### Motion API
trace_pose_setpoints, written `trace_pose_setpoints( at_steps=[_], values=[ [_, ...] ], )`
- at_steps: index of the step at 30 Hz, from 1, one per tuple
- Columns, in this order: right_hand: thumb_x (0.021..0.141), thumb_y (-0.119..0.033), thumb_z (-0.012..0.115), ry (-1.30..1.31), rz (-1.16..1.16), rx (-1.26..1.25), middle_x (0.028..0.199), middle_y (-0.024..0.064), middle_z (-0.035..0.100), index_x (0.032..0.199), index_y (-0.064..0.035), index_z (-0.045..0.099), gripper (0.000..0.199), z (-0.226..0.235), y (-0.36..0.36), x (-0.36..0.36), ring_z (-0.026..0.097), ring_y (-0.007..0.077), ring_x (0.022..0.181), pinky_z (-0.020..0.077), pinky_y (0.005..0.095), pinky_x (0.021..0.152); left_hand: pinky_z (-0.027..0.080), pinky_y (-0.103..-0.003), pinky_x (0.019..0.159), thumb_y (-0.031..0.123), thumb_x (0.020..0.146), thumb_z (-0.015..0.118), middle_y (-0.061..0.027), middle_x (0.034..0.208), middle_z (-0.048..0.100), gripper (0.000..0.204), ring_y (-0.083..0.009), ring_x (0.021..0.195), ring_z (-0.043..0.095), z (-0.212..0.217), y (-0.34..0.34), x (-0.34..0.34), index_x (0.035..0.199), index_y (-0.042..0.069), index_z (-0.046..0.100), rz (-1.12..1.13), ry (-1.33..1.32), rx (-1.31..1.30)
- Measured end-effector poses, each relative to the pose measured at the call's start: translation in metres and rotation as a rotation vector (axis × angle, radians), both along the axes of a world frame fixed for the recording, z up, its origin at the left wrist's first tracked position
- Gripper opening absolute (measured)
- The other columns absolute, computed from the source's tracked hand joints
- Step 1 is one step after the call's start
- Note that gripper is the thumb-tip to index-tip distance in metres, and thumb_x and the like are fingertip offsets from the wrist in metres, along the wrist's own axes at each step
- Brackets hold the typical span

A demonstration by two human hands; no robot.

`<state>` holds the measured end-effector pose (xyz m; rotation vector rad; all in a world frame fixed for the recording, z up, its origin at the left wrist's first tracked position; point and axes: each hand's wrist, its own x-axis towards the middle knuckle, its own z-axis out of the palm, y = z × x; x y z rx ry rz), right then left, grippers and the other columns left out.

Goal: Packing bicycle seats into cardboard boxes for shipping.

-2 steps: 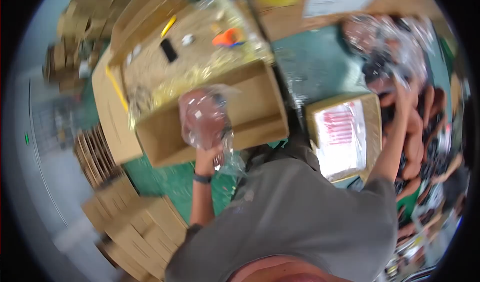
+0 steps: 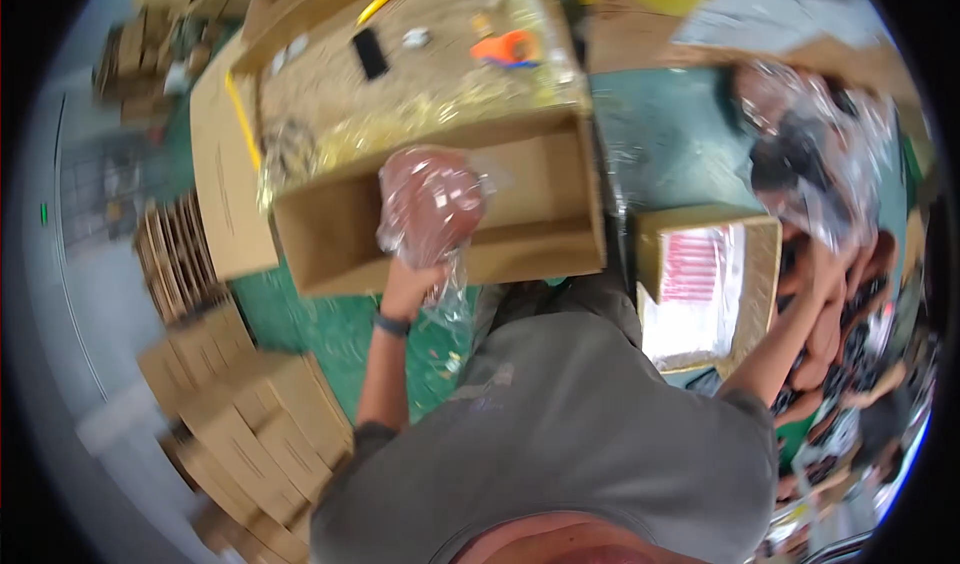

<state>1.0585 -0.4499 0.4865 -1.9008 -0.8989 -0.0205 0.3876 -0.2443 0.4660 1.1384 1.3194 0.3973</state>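
My left hand [image 2: 408,286] is closed round the lower end of a rounded brown object [image 2: 435,199] in a clear plastic bag. It is held over an open cardboard box [image 2: 350,279]; loose plastic hangs below my fingers. At the far right, my right hand [image 2: 836,256] is closed on the near end of another bagged brown object [image 2: 790,159] with a dark part. The exact kind of these objects is not clear. Beyond it, a further bagged brown shape [image 2: 765,99] lies on the green surface [image 2: 650,129].
A smaller carton [image 2: 765,264] with plastic-wrapped white and red contents stands right of the box. Behind the box, a cardboard tray [image 2: 320,94] holds a black item, a yellow tool and an orange tape dispenser [image 2: 508,49]. Brown pieces [image 2: 825,334] pile up right; cartons [image 2: 250,434] stack left.
The view has shifted, sliding the scene rightward. My right hand has drawn nearer to me at the bagged object. The left hand's bagged object has turned slightly, still over the box.
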Motion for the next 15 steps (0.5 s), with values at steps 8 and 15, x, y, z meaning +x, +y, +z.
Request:
trace_pose_setpoints(
  at_steps=[8,15],
  values=[
    [0.073,-0.022,0.1,0.433,0.593,-0.296,0.123,0.008,0.07,0.14,-0.0066,0.061,0.078,-0.015,0.225,-0.405,0.069,0.0214,0.113,0.0569,0.0372,0.097,0.059,-0.035,0.064,0.017,0.078,0.086,-0.0064,0.081,0.076,0.045,-0.019,0.068,0.071,-0.291,0.138,-0.276,0.117,0.0,0.075,-0.242,0.376,-0.288],
    [0.082,-0.044,0.09,0.366,0.848,-0.925,0.114,0.0226,0.08,0.119,-0.001,0.072,0.06,-0.369,0.386,-0.71,0.076,0.0436,0.111,0.0602,0.0491,0.099,0.052,-0.041,0.114,0.028,0.079,0.086,-0.012,0.146,0.072,0.078,-0.0298,0.134,0.068,-0.5,0.157,-0.433,0.151,0.009,0.062,-0.126,0.567,-0.62]
  ],
)
